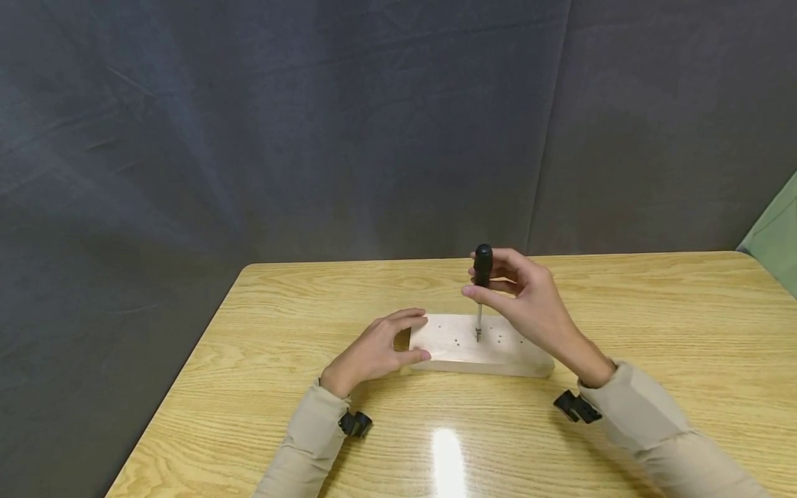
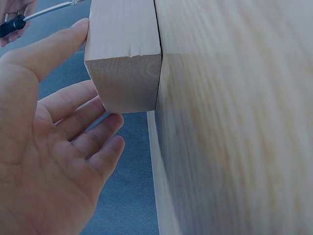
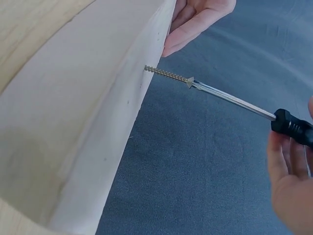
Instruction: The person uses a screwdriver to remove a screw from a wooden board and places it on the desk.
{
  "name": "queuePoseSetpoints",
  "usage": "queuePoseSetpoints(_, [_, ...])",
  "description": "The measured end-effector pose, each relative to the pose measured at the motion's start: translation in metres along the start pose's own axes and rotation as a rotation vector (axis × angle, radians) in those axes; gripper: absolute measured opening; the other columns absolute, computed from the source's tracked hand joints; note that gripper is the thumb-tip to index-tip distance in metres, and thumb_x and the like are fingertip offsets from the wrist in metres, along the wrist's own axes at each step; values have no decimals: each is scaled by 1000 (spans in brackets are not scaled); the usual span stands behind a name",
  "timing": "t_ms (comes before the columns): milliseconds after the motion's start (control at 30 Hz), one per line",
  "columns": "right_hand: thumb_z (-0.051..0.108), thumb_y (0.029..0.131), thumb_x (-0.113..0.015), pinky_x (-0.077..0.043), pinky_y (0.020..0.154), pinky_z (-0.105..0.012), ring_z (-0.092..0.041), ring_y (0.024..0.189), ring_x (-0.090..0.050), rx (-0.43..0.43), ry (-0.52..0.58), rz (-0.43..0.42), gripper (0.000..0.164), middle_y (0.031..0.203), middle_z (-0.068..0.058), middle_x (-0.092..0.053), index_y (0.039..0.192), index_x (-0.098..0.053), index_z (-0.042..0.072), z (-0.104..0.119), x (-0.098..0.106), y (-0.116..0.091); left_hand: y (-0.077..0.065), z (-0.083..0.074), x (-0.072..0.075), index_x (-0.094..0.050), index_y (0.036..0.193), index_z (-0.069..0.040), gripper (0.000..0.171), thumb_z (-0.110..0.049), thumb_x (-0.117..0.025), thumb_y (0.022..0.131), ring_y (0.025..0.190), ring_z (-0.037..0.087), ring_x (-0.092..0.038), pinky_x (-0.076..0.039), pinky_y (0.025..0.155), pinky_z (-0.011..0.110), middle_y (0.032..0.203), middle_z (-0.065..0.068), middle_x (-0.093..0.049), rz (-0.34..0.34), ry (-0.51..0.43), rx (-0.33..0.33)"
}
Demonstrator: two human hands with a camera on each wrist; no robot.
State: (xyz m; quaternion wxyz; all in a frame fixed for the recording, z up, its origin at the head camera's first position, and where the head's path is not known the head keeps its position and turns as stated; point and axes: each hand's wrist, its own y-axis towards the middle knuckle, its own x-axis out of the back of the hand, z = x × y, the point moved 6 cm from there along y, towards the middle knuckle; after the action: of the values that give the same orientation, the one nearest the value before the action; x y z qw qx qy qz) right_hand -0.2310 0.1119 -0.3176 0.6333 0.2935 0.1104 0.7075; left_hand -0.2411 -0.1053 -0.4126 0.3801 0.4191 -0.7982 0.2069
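A pale wooden block (image 1: 479, 353) with several small holes in its top lies on the table. My left hand (image 1: 381, 347) holds its left end, thumb on the near side and fingers at the far side; the left wrist view shows the block's end face (image 2: 126, 83) between them. My right hand (image 1: 529, 294) grips the black handle of a screwdriver (image 1: 482, 266), which stands upright over the block. In the right wrist view, the screwdriver's tip meets the head of a threaded screw (image 3: 168, 74), whose point is at the block's top. Most of the screw's thread shows above the wood.
The wood-grain table (image 1: 280, 318) extends around the block on all sides. A dark cloth curtain (image 1: 386, 138) hangs behind its back edge, with a green surface (image 1: 775, 228) at the far right. Each wrist wears a small black camera mount (image 1: 356, 423).
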Motion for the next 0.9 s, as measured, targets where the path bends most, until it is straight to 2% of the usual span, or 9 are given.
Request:
queuePoseSetpoints(233, [-4,80,-79,-58,78,-15,-1,83,-64,24,-76,-20,43,94,-9,-69,121,-67,1,2,2,0,0,0,0,-51,146,-14,64,-43,-69,92,147,22,-36,-35,120,45,158,0,-40,-2,1,2])
queuePoseSetpoints(433, [-5,84,-75,-57,79,-14,1,87,-67,6,-55,-3,38,102,-21,-71,120,-63,-2,1,3,0,0,1,0,-51,146,-14,64,-43,-69,92,147,22,-36,-35,120,44,158,-1,-40,-5,4,1])
queuePoseSetpoints(533, [-4,88,-70,-57,80,-14,-3,90,-68,-1,-47,9,33,104,-19,-72,120,-63,-1,0,2,-1,-1,1,0,-50,146,-14,64,-42,-69,92,147,22,-36,-35,119,44,158,-1,-40,-3,4,-1])
queuePoseSetpoints(633, [-2,90,-68,-56,82,-13,-7,92,-68,-5,-43,21,32,104,-11,-72,121,-63,1,1,1,-1,-1,1,0,-51,146,-14,64,-42,-69,92,147,22,-36,-35,119,44,158,-1,-40,-3,6,-2])
queuePoseSetpoints(767, [-3,86,-73,-57,81,-14,-4,90,-66,11,-27,20,35,99,3,-69,119,-62,0,1,-1,-1,0,0,0,-50,146,-13,64,-43,-69,92,147,22,-36,-35,120,44,158,-1,-40,-4,10,0])
queuePoseSetpoints(900, [-5,81,-77,-57,78,-15,-3,86,-64,47,-53,-4,38,94,3,-66,117,-65,0,2,1,0,0,-1,1,-50,146,-13,64,-43,-69,92,147,22,-36,-35,120,44,158,0,-40,-4,6,2])
